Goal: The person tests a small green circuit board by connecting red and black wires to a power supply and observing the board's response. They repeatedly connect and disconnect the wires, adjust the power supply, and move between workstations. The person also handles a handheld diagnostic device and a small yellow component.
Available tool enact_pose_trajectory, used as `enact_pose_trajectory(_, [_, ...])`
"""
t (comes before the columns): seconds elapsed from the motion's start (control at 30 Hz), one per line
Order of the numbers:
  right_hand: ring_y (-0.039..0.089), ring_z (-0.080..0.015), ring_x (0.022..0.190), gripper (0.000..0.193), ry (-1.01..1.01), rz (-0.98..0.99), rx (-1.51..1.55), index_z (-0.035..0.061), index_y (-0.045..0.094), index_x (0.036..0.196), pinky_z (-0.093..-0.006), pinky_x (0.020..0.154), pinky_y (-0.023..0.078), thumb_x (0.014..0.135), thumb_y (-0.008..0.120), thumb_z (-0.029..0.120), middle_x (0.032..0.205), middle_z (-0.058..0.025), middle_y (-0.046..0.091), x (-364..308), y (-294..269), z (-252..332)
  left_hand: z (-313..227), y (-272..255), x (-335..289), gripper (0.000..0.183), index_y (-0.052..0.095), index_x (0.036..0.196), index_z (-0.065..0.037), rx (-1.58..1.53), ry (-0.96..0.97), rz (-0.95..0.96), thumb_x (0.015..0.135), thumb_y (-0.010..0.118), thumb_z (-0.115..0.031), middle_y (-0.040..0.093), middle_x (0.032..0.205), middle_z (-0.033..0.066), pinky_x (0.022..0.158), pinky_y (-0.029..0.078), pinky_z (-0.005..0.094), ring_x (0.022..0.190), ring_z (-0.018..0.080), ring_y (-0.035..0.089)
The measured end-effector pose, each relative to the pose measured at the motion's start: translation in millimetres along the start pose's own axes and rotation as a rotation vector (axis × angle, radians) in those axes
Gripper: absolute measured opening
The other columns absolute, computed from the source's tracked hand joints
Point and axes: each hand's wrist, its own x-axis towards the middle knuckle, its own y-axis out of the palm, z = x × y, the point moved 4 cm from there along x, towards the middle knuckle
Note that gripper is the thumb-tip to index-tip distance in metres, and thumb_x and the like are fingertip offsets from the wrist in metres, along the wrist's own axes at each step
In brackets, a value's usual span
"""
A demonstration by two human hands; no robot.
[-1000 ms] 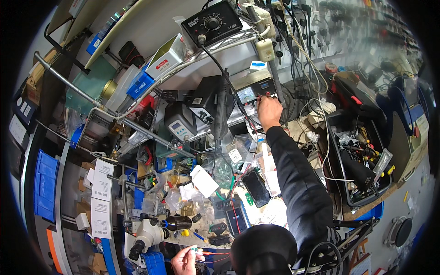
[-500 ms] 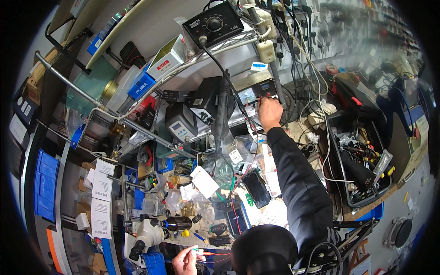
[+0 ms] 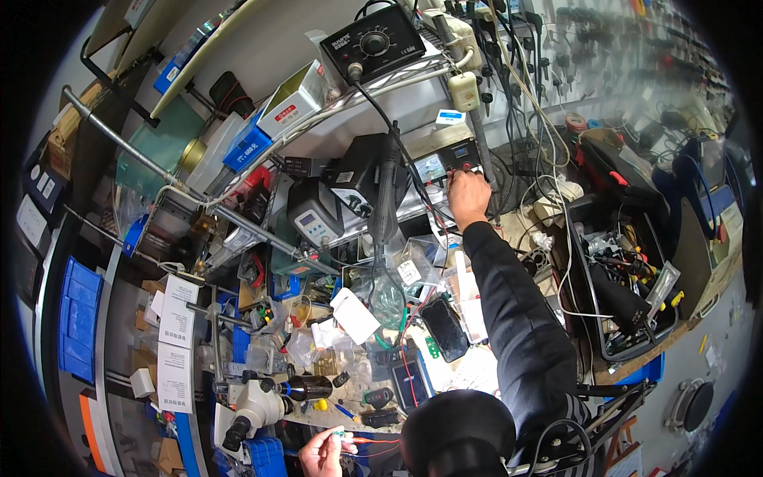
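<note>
My right hand [image 3: 469, 196] reaches far across the bench to a bench power supply [image 3: 442, 161] with a small lit screen. Its fingers are closed at a control on the front panel, apparently a knob, which they mostly cover. Low in the view, my left hand [image 3: 321, 453] pinches a small green piece [image 3: 342, 435] that looks like a circuit board. A red test lead [image 3: 375, 440] runs from it toward the right. A large black dome-shaped thing [image 3: 457, 433] hides part of the bench between my arms.
A microscope [image 3: 258, 409] stands near my left hand. A black phone [image 3: 445, 327], a device with a screen [image 3: 410, 381] and plastic bags crowd the bench. A black toolbox [image 3: 628, 278] sits right of my arm. Cables hang from above, beside a soldering station [image 3: 373, 41].
</note>
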Motion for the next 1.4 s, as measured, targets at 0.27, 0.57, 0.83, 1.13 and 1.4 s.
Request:
enact_pose_trajectory(0.27, [0.064, -0.0313, 0.071, 0.031, 0.003, 0.004, -0.007, 0.0062, 0.067, 0.067, -0.0422, 0.065, 0.051, 0.085, 0.059, 0.03, 0.071, -0.0127, 0.067, 0.7, 1.1, -0.1, 1.5, -0.4, -0.1, 0.029, 0.063, 0.096, 0.005, -0.017, -0.012, -0.012, 0.096, 0.051, -0.021, 0.06, 0.074, 0.0052, 0.063, 0.044, 0.0241, 0.067, 0.0119, 0.055])
enact_pose_trajectory(0.57, [0.065, -0.0289, 0.074, 0.027, 0.01, 0.042, -0.037, 0.0079, 0.069, 0.069, -0.0403, 0.064, 0.052, 0.084, 0.06, 0.028, 0.074, -0.0112, 0.068, 1.2, -1.4, 1.7, 2.3, -1.0, -0.3, 0.03, 0.063, 0.098, 0.005, -0.018, -0.013, -0.008, 0.097, 0.051, -0.022, 0.062, 0.076, 0.006, 0.063, 0.044, 0.0243, 0.067, 0.0119, 0.055])
enact_pose_trajectory(0.83, [0.065, -0.0286, 0.075, 0.024, 0.005, 0.031, -0.038, 0.0081, 0.068, 0.072, -0.0408, 0.065, 0.052, 0.083, 0.061, 0.028, 0.076, -0.0107, 0.068, 0.9, -3.1, 1.8, -2.2, 0.0, -0.7, 0.031, 0.064, 0.1, 0.006, -0.017, -0.009, 0.009, 0.097, 0.05, -0.022, 0.064, 0.08, 0.0072, 0.064, 0.044, 0.0243, 0.069, 0.0121, 0.055])
enact_pose_trajectory(1.13, [0.065, -0.0276, 0.074, 0.021, -0.021, 0.005, -0.031, 0.0084, 0.067, 0.073, -0.0401, 0.062, 0.052, 0.083, 0.062, 0.026, 0.075, -0.0104, 0.067, 0.3, -0.8, 1.9, -0.8, 0.4, -0.8, 0.031, 0.063, 0.1, 0.006, -0.035, -0.023, -0.002, 0.096, 0.051, -0.022, 0.064, 0.079, 0.0077, 0.064, 0.044, 0.0248, 0.068, 0.0128, 0.055])
enact_pose_trajectory(1.4, [0.065, -0.0279, 0.073, 0.022, -0.027, -0.003, -0.044, 0.0085, 0.067, 0.073, -0.0401, 0.062, 0.053, 0.083, 0.061, 0.027, 0.075, -0.0102, 0.067, 0.0, -0.2, 1.6, 2.0, -1.3, -2.2, 0.03, 0.063, 0.101, 0.006, -0.04, -0.029, -0.036, 0.095, 0.053, -0.021, 0.062, 0.074, 0.0068, 0.062, 0.044, 0.0247, 0.066, 0.0125, 0.055])
